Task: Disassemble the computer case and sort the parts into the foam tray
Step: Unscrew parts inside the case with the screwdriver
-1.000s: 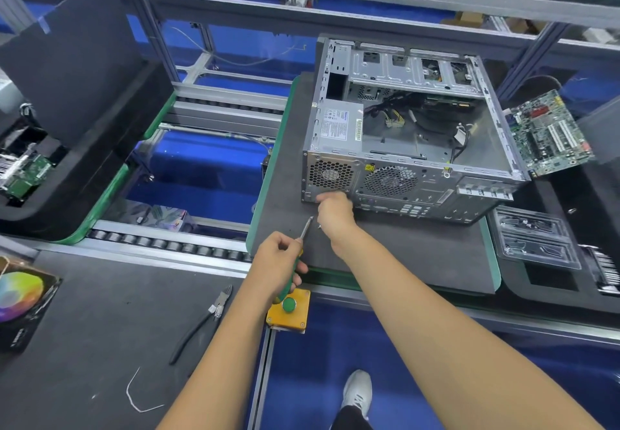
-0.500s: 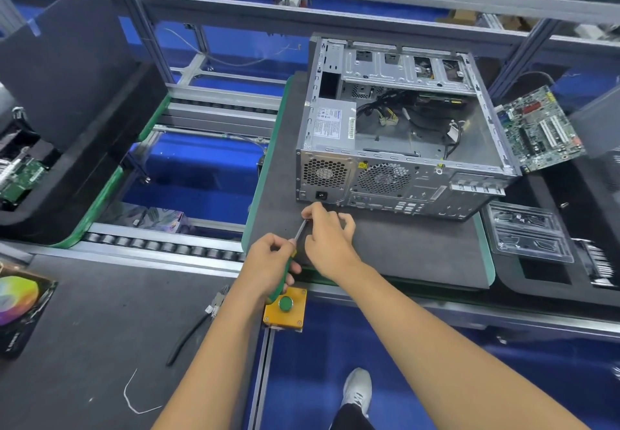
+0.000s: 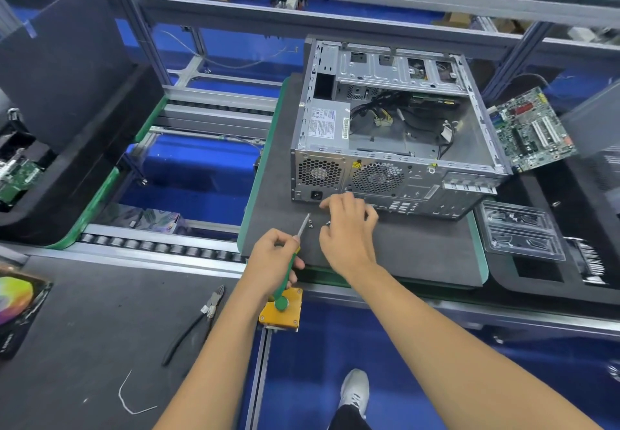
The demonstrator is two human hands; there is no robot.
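Note:
The open grey computer case (image 3: 385,174) lies on a dark mat (image 3: 419,248), its rear panel facing me, with the power supply (image 3: 327,127) and loose cables inside. My left hand (image 3: 273,258) grips a green-handled screwdriver (image 3: 303,226), tip pointing up at the case's lower left corner. My right hand (image 3: 345,228) hovers low over the mat just in front of the rear panel, fingers loosely spread and holding nothing I can see. Two small screws (image 3: 310,225) lie on the mat between my hands. The black foam tray (image 3: 570,292) sits right of the mat.
A green motherboard (image 3: 533,131) leans at the case's right side, above a clear plastic insert (image 3: 523,231). Another foam tray (image 3: 84,174) with a board stands at far left. Pliers (image 3: 198,322) and a yellow button box (image 3: 283,308) sit near the front edge.
My right hand came down from the case's rear panel to the mat, and small screws now lie beside it. The left hand kept hold of the screwdriver and hardly moved.

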